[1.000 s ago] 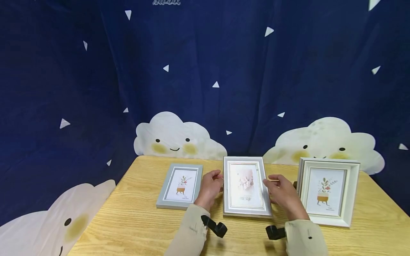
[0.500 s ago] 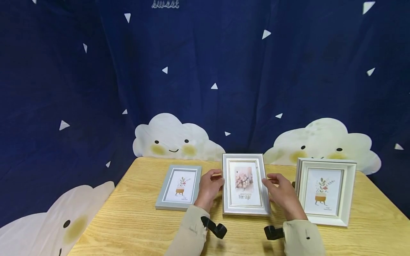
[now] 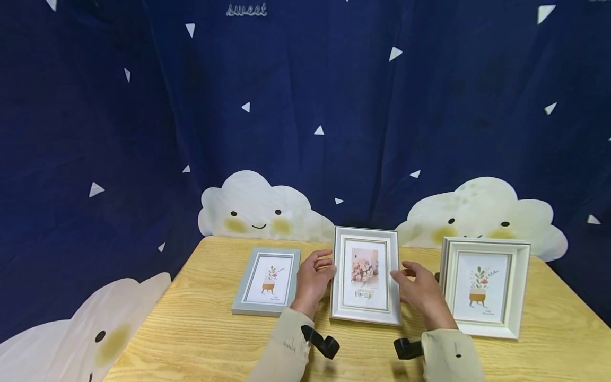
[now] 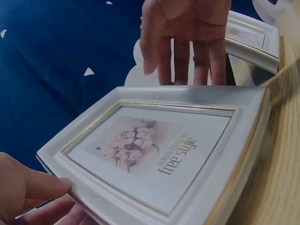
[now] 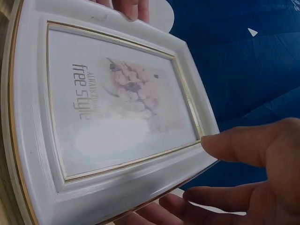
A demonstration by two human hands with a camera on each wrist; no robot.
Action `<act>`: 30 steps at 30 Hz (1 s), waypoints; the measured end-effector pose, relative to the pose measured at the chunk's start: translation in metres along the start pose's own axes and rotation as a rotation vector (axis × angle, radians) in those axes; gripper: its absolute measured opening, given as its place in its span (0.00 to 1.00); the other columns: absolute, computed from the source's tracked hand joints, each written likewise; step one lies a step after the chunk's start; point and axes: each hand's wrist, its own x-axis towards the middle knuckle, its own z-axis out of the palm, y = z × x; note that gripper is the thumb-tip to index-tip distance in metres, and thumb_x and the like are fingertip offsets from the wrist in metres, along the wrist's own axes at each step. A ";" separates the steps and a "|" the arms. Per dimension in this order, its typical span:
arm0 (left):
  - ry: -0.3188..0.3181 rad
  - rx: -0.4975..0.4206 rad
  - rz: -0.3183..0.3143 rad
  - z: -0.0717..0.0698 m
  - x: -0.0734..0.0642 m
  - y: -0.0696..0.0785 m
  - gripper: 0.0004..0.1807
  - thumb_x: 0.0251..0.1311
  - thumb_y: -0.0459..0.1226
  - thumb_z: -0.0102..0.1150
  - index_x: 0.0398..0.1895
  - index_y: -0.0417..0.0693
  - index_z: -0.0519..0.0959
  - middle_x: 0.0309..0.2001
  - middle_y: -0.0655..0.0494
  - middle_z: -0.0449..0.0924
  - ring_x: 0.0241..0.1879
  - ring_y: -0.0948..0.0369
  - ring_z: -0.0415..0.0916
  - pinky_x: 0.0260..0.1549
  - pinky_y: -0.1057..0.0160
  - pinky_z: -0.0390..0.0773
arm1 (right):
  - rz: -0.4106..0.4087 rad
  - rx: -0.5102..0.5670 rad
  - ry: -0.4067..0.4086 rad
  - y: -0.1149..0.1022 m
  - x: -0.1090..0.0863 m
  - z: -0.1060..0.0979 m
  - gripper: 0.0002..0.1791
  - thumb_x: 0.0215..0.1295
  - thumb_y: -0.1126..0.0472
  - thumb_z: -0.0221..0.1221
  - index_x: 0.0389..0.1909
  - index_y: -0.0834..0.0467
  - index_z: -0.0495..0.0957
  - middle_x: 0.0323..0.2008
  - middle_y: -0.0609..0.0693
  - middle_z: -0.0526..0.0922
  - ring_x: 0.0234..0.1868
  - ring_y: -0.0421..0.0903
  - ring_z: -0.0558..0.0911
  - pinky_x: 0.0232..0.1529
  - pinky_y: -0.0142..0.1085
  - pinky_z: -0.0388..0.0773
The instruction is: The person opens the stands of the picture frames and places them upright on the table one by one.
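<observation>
A white picture frame [image 3: 366, 315] with thin gold lines and a pink flower print stands at the table's middle, leaning back. My left hand [image 3: 312, 281] holds its left edge, the thumb [image 4: 54, 186] on the front and fingers [image 4: 51, 212] behind. My right hand [image 3: 422, 292] is at the frame's right edge. Its fingers [image 4: 201, 58] look straight and reach behind the frame. In the left wrist view its thumb [image 4: 149, 63] appears just off the edge; in the right wrist view it overlaps the border. The frame's back is hidden.
On the left a grey-blue picture frame [image 3: 267, 310] with a potted-plant print lies on the wooden table [image 3: 200, 329]. A cream picture frame [image 3: 517, 297] with the same print stands upright at right, close by my right hand. Behind hangs a dark blue curtain [image 3: 286, 79] with clouds.
The white frame has become more upright and turned slightly; its top moved a little right, and the glare on its print in the head view has faded. Both hands stay at its sides.
</observation>
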 end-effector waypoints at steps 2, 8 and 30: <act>-0.011 0.008 0.006 -0.001 0.000 0.000 0.22 0.57 0.26 0.61 0.57 0.45 0.78 0.42 0.51 0.83 0.38 0.59 0.81 0.37 0.58 0.82 | 0.003 -0.014 -0.010 0.000 0.001 0.000 0.36 0.71 0.53 0.52 0.68 0.75 0.55 0.60 0.71 0.64 0.56 0.62 0.71 0.44 0.43 0.82; -0.041 0.045 0.056 0.000 0.000 0.003 0.24 0.57 0.25 0.61 0.59 0.43 0.76 0.44 0.50 0.81 0.41 0.60 0.80 0.38 0.63 0.81 | 0.024 -0.046 0.030 0.002 0.004 0.001 0.35 0.72 0.49 0.51 0.67 0.72 0.61 0.61 0.70 0.67 0.56 0.61 0.73 0.48 0.46 0.79; -0.148 0.126 0.147 -0.007 -0.009 0.029 0.22 0.51 0.24 0.67 0.50 0.45 0.79 0.39 0.52 0.78 0.37 0.61 0.77 0.33 0.66 0.79 | 0.058 0.475 0.143 0.012 0.030 0.026 0.42 0.65 0.30 0.42 0.66 0.59 0.62 0.61 0.56 0.66 0.55 0.48 0.68 0.55 0.40 0.67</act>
